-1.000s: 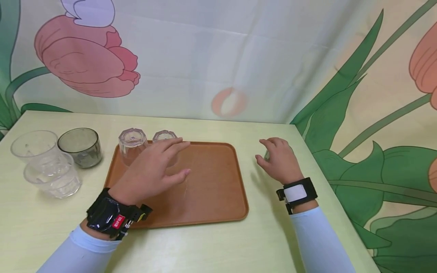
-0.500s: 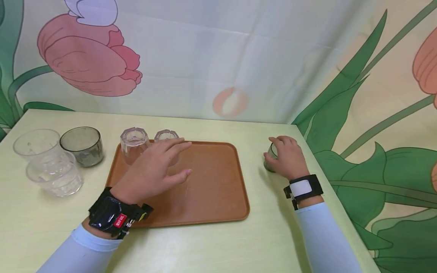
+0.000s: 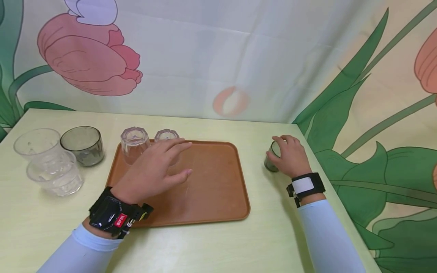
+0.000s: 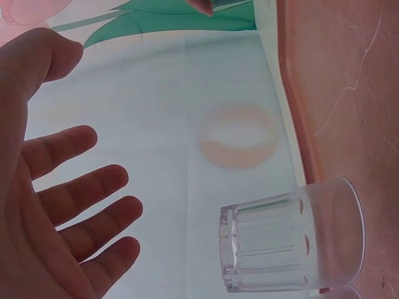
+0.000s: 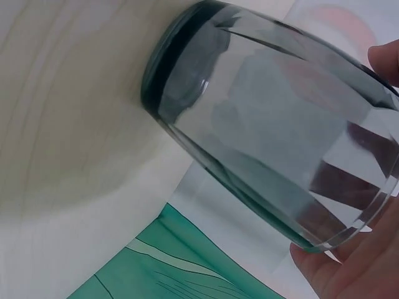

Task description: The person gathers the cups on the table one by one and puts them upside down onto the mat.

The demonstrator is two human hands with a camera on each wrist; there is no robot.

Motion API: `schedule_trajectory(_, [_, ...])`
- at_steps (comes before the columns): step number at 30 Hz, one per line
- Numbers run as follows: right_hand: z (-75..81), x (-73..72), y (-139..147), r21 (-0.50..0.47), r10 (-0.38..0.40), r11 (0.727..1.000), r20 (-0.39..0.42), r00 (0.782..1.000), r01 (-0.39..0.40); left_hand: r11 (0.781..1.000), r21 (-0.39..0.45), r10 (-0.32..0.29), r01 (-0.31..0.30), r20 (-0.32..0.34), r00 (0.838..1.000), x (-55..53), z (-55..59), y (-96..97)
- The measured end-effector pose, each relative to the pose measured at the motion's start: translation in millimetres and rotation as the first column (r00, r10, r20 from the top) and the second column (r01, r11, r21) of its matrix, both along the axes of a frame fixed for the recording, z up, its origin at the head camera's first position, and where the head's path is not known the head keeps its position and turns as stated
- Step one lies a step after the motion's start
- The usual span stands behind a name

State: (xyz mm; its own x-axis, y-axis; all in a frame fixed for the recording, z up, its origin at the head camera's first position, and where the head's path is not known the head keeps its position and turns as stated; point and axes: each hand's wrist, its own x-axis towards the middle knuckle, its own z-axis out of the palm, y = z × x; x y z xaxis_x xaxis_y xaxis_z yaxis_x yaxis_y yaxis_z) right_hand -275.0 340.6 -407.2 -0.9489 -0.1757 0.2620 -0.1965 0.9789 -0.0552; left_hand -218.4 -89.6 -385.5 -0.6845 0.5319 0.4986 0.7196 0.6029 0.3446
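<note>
My left hand (image 3: 151, 172) hovers over the brown tray (image 3: 215, 189), fingers spread and holding nothing. Behind it, two clear glasses stand upside down at the tray's back left: one faceted glass (image 3: 134, 144) and a second glass (image 3: 166, 135), partly hidden by that hand. In the left wrist view an inverted clear glass (image 4: 293, 240) sits away from the fingertips. To the tray's right, my right hand (image 3: 294, 157) holds an upright smoky grey-green glass (image 3: 271, 161) near its rim. The right wrist view shows this glass (image 5: 262, 124) between thumb and fingers, its base close to the table.
At the table's left stand a wide smoky glass (image 3: 83, 148) and two clear glasses, the rear clear glass (image 3: 35, 142) and the front clear glass (image 3: 56, 176), all mouth up. A flower-printed curtain (image 3: 191, 64) hangs behind the table (image 3: 211, 246) and along its right edge.
My right hand has shifted right, and more of the smoky glass under it shows now. My left hand stays over the tray, and the other glasses have not moved.
</note>
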Motion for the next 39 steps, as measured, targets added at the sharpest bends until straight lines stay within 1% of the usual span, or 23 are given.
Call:
schedule_trajectory(6, [-2.0, -1.4, 1, -0.005, -0.015, 1.000, 0.021, 1.000, 0.015, 1.000, 0.000, -0.001, 0.001, 0.000, 1.000, 0.2, 0.8, 0.1])
schedule_trajectory(14, [-7.3, -5.1, 3, -0.056, -0.031, 0.998, 0.087, 0.996, 0.036, 1.000, -0.002, 0.001, -0.001, 0.002, 1.000, -0.4, -0.5, -0.4])
schedule_trajectory(17, [-9.6, -6.9, 3, -0.062, -0.035, 0.997, 0.096, 0.995, 0.041, 1.000, -0.003, 0.002, -0.002, -0.002, 1.000, -1.0, -1.2, -0.7])
schedule_trajectory(28, [-17.8, -9.4, 5, -0.052, -0.031, 0.998, 0.037, 0.999, 0.033, 1.000, -0.008, 0.009, -0.009, 0.012, 1.000, -1.0, -0.2, -2.1])
schedule_trajectory(39, [-16.9, -9.2, 2, -0.043, -0.037, 0.998, 0.014, 0.999, 0.037, 1.000, -0.008, 0.014, -0.014, 0.017, 1.000, -0.9, 0.1, -2.5])
